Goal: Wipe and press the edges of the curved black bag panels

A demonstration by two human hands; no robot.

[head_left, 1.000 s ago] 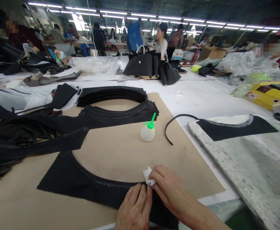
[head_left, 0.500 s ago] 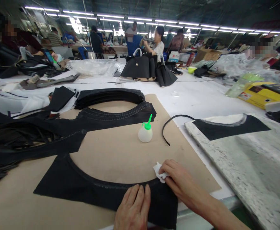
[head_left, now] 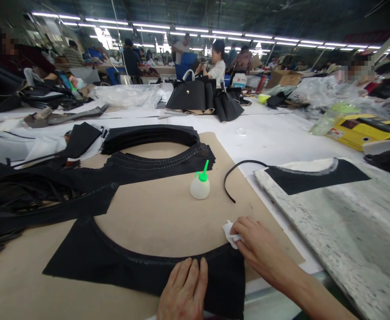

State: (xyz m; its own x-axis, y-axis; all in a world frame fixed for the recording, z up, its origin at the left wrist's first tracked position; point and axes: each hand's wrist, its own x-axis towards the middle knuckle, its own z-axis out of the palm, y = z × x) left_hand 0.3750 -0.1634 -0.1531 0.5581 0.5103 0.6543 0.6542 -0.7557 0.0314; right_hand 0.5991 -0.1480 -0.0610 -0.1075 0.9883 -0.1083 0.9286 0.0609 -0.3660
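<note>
A black curved fabric or leather panel (head_left: 121, 271) lies on the brown board (head_left: 154, 213) in front of me. My left hand (head_left: 184, 286) rests flat on it, fingers stretched out just below the curved edge. Pinched in my right hand (head_left: 253, 240) is a crumpled white tissue (head_left: 231, 233), at the right end of that curve. Beyond the panel stands a round squeeze bottle (head_left: 200, 188) with a green spout. A thin black strip (head_left: 227, 181) curls to its right.
Stacked black curved panels (head_left: 151, 133) lie at the back of the board, with black strips (head_left: 18, 191) to the left. Another panel (head_left: 315, 178) rests on a mottled slab (head_left: 321, 226) at right. Farther back are black bag pieces (head_left: 191, 95), a yellow box (head_left: 361, 133) and several people.
My right hand has slid the tissue a little right and away from me, to the end of the curved edge. My left hand stays on the panel. The view has shifted slightly.
</note>
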